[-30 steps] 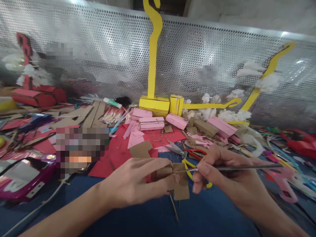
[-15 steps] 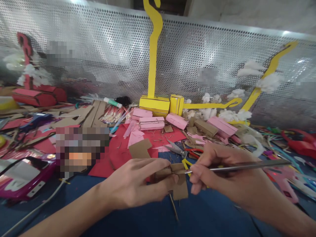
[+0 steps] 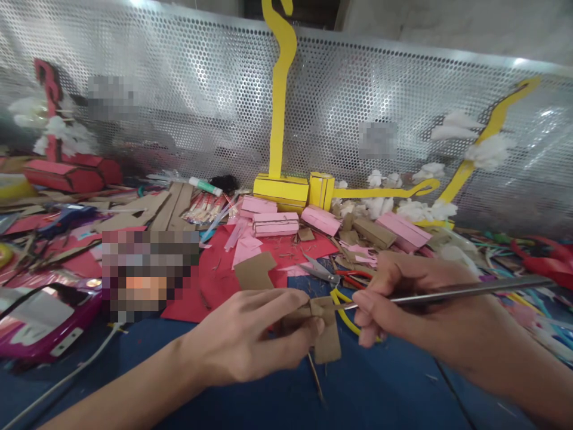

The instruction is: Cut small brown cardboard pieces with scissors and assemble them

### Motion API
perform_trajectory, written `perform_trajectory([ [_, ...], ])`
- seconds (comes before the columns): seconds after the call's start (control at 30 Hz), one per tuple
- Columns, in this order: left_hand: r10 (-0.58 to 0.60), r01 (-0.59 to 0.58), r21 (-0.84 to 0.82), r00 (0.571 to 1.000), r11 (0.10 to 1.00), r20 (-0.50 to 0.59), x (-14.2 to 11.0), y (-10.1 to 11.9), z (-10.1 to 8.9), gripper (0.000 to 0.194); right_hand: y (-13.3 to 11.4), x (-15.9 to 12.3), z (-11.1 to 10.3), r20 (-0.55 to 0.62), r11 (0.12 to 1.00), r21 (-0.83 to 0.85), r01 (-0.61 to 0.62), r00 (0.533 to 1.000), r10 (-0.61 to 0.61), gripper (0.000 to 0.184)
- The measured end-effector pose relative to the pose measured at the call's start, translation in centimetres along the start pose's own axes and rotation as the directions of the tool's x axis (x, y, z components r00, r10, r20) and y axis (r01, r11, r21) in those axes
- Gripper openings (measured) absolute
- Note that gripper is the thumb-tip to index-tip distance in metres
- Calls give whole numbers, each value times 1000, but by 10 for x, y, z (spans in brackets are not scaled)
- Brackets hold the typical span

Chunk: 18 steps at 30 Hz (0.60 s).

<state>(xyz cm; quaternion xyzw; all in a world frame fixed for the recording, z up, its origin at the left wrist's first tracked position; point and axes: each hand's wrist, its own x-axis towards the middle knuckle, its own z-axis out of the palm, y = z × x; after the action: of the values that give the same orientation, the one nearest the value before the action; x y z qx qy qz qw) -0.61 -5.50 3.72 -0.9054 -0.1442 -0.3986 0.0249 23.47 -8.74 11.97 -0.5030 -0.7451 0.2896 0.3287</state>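
Observation:
My left hand (image 3: 257,334) is closed round a small piece of brown cardboard (image 3: 328,340), its fingers pinching a folded part while a flat flap hangs below. Between thumb and fingers, my right hand (image 3: 398,304) grips a pair of metal tweezers (image 3: 470,290), whose tip points left at a thin brown strip on the cardboard. Whether the tip is clamped on the strip is too small to tell. Just behind the hands lie scissors (image 3: 323,270) with orange-red handles and a yellow-handled tool (image 3: 347,316), partly hidden by my right hand.
Pink boxes (image 3: 275,224) and red paper (image 3: 215,280) lie ahead of the hands. Yellow cardboard shapes (image 3: 281,190) stand against a perforated metal panel (image 3: 201,89). A purple device (image 3: 31,328) with a white cable sits on the left. Scraps cover much of the blue table (image 3: 250,400).
My right hand has moved a little right and slightly up with the tweezers, so their tip is farther from my left fingers. My left hand and the cardboard have hardly moved.

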Motion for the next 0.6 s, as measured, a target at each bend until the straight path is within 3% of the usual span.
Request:
perform_trajectory([
  [0.17, 37, -35, 72, 999, 997, -32, -6, -5, 1, 9, 6, 7, -11, -73, 995, -93, 26, 997, -33, 29],
  [0.37, 102, -90, 183, 993, 979, -59, -5, -7, -2, 14, 23, 9, -18, -109, 1000, -15, -5, 994, 3, 29],
  [0.6, 58, -46, 226, 997, 973, -48, -14, -10, -1, 24, 28, -2, 5, -213, 989, 114, 98, 974, -72, 17],
])
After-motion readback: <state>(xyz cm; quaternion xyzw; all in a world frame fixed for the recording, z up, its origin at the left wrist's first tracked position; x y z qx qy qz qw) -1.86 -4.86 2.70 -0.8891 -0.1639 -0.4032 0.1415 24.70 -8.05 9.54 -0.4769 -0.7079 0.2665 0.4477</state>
